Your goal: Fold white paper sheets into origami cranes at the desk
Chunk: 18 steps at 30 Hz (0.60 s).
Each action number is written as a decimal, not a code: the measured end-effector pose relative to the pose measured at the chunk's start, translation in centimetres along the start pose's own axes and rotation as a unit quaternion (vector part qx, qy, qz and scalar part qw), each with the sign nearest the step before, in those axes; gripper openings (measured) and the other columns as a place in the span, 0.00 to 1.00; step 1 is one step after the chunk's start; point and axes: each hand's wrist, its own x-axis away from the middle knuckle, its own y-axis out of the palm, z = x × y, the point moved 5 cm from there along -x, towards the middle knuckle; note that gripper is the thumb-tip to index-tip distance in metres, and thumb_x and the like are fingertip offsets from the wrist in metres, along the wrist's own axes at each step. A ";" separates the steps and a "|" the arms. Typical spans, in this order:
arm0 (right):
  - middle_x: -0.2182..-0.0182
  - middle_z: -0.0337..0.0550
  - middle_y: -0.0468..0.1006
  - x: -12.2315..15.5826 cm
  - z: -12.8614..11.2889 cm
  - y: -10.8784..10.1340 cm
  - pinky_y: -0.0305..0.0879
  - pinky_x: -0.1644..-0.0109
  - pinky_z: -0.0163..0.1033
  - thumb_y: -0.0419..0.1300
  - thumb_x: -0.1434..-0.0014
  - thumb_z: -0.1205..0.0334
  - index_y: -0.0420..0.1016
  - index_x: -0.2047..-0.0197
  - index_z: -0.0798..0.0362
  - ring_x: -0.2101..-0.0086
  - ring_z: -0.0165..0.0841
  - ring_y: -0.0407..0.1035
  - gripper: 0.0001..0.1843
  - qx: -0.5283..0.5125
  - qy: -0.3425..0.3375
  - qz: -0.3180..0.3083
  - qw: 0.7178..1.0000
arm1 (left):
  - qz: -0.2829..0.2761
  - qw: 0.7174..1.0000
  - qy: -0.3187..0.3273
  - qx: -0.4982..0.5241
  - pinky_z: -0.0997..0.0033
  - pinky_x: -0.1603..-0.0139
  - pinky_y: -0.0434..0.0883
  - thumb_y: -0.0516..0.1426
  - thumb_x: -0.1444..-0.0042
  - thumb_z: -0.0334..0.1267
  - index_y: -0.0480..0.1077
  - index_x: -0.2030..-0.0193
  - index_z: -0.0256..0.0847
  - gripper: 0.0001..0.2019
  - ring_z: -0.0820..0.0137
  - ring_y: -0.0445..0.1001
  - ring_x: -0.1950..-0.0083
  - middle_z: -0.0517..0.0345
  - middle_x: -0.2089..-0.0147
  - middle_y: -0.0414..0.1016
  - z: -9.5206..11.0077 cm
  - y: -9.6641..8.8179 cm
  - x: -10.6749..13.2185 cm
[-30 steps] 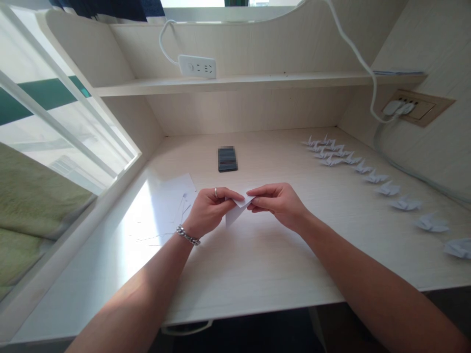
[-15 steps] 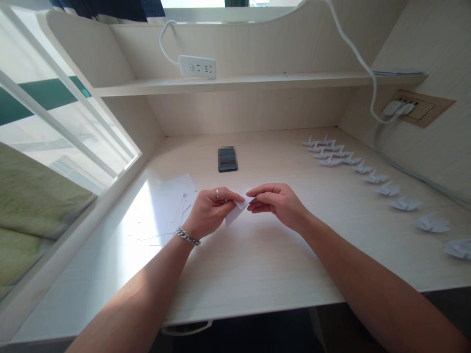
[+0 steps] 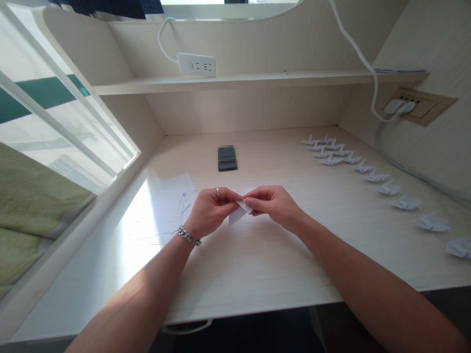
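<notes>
A small folded piece of white paper (image 3: pixel 237 214) is held just above the pale wooden desk (image 3: pixel 257 264), between both hands. My left hand (image 3: pixel 208 211), with a ring and a chain bracelet, pinches the paper's left side with closed fingers. My right hand (image 3: pixel 275 206) pinches its upper right edge, fingertips meeting those of the left hand. Most of the paper is hidden by the fingers.
Loose white sheets (image 3: pixel 162 208) lie left of my hands in sunlight. A dark phone (image 3: pixel 227 158) lies farther back. Several folded paper cranes (image 3: pixel 368 174) run in a row along the right side. A power strip (image 3: pixel 196 64) sits on the shelf; a window is at left.
My right hand has slid left toward the left hand, so the fingertips are closer together and less of the paper shows. The left hand has hardly moved.
</notes>
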 end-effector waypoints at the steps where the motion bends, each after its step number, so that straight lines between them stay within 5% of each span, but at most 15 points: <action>1: 0.72 0.45 0.81 0.0 0.0 0.1 0.72 0.64 0.39 0.70 0.52 0.52 0.83 0.63 0.56 0.71 0.31 0.73 0.17 0.006 -0.004 -0.002 1.000 | -0.004 1.000 -0.005 0.002 0.73 0.68 0.74 0.64 0.51 0.32 0.80 0.68 0.38 0.03 0.69 0.78 0.67 0.54 0.69 0.82 -0.1 0.1 0.0; 18: 0.76 0.43 0.79 0.0 0.3 0.0 0.72 0.67 0.39 0.73 0.56 0.52 0.82 0.67 0.56 0.75 0.30 0.72 0.17 -0.027 0.013 0.084 0.996 | 0.018 0.985 -0.093 0.141 0.69 0.63 0.75 0.65 0.49 0.39 0.77 0.58 0.36 0.13 0.70 0.76 0.67 0.55 0.68 0.79 -1.4 0.4 -0.4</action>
